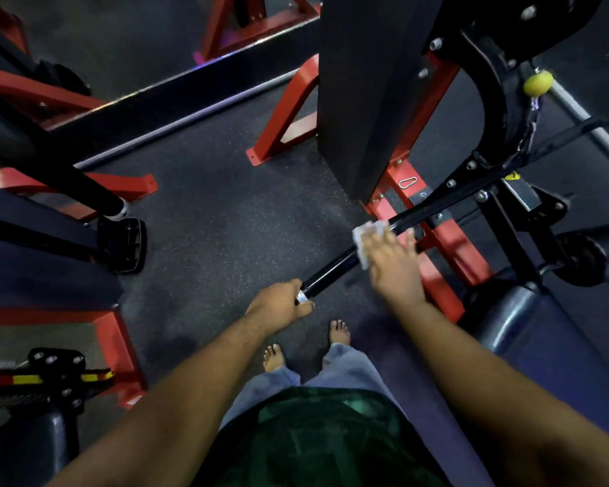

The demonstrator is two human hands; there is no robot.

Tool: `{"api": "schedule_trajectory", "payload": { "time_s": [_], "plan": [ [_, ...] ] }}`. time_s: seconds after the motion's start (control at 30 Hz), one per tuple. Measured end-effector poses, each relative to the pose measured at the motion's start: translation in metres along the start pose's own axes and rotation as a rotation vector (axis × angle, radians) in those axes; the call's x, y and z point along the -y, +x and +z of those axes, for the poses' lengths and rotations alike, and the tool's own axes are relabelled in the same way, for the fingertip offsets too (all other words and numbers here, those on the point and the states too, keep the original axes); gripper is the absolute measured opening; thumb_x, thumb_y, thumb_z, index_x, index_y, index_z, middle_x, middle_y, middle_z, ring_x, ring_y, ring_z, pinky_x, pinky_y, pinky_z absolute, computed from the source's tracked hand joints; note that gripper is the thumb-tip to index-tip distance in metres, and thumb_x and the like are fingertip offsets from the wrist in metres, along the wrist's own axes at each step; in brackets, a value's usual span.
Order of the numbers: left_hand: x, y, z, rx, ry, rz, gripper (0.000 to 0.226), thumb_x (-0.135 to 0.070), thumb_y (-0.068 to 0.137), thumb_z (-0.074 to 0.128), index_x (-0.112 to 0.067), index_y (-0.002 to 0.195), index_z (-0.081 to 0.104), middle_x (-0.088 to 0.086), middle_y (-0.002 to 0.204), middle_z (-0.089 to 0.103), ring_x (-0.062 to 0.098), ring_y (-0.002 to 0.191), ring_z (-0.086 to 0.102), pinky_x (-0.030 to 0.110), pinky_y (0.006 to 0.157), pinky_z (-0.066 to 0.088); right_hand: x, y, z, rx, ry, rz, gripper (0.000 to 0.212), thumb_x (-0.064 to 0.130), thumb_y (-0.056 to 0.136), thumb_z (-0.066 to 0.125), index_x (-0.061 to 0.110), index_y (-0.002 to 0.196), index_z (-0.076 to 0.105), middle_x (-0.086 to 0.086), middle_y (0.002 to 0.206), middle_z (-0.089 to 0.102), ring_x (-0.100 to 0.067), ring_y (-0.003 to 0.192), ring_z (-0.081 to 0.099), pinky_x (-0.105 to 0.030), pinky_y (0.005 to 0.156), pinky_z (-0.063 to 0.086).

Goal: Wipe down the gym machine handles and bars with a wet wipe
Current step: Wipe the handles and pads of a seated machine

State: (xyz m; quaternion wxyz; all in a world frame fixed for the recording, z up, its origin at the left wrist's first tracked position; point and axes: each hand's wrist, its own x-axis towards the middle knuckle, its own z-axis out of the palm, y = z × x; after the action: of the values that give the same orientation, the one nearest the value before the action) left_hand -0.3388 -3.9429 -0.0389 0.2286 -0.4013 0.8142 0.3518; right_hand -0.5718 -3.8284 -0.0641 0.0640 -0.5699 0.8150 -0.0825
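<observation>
left hand grips bar end | right hand presses wipe

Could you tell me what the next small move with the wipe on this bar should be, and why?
Probably slide the right hand and wet wipe down the black bar toward the left hand, which grips the bar's end; that stretch between them looks not yet covered by the wipe.

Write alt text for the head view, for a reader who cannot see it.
The right hand presses a white wet wipe onto a black machine bar while the left hand grips the bar's near end. Red machine frames stand on dark flooring.
</observation>
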Motion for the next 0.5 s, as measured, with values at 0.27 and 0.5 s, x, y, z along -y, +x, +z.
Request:
{"api": "schedule_trajectory", "payload": {
  "time_s": [0.27, 0.5],
  "plan": [
    [-0.003, -0.003, 0.002, -0.007, 0.0, 0.0, 0.039, -0.046, 0.098, 0.062, -0.015, 0.122, 0.057, 0.009, 0.113, 0.068, 0.026, 0.1, 0.064, 0.04, 0.084, 0.052, 0.027, 0.02, 0.003, -0.278, 0.534, 0.489, 0.047, 0.01, 0.104, 0.036, 0.007, 0.149, 0.047, -0.014, 0.162, 0.033, -0.034, 0.155, 0.016, -0.053, 0.124, 0.02],
    [-0.002, -0.002, 0.0, 0.009, 0.04, 0.009, 0.038, -0.048, 0.097, 0.063, -0.018, 0.119, 0.057, 0.008, 0.11, 0.069, 0.027, 0.096, 0.065, 0.037, 0.078, 0.05, 0.05, -0.003, 0.009, -0.034, 0.198, 0.04, 0.042, 0.034, 0.104, 0.035, 0.023, 0.13, 0.065, 0.005, 0.145, 0.058, -0.02, 0.152, 0.03, -0.067, 0.12, 0.004]
  ]
}}
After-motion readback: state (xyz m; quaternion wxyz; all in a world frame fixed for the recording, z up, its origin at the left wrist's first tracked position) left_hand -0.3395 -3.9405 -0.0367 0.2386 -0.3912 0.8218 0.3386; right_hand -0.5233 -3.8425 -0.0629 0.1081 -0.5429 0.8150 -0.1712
